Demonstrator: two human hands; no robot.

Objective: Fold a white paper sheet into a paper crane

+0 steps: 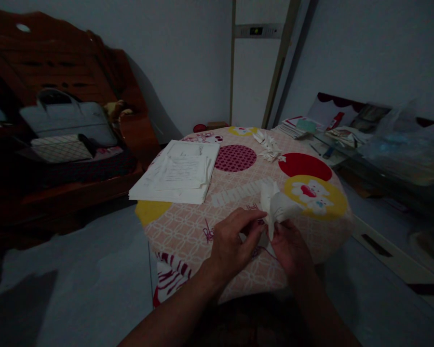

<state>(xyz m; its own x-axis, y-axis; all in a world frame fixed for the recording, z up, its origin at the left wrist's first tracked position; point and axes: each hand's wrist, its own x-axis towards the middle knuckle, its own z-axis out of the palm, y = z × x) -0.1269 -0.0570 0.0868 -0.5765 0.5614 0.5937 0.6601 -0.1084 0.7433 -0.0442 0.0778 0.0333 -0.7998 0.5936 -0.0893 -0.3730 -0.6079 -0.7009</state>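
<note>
A folded white paper piece [275, 205] stands up between my two hands over the near edge of a small table with a patterned pink cloth [188, 231]. My left hand [233, 243] pinches the paper's lower left part with fingers closed. Just to its right, my right hand [291, 248] grips the paper's base from below. A stack of white paper sheets [179, 173] lies on the table's left side. Several small folded paper pieces [269, 144] sit at the table's far side.
A wooden bench [94, 86] at the left carries a grey bag [68, 118]. A low table [350, 140] at the right holds books, papers and plastic bags. A white fridge-like unit [256, 62] stands behind the table. Grey floor surrounds the table.
</note>
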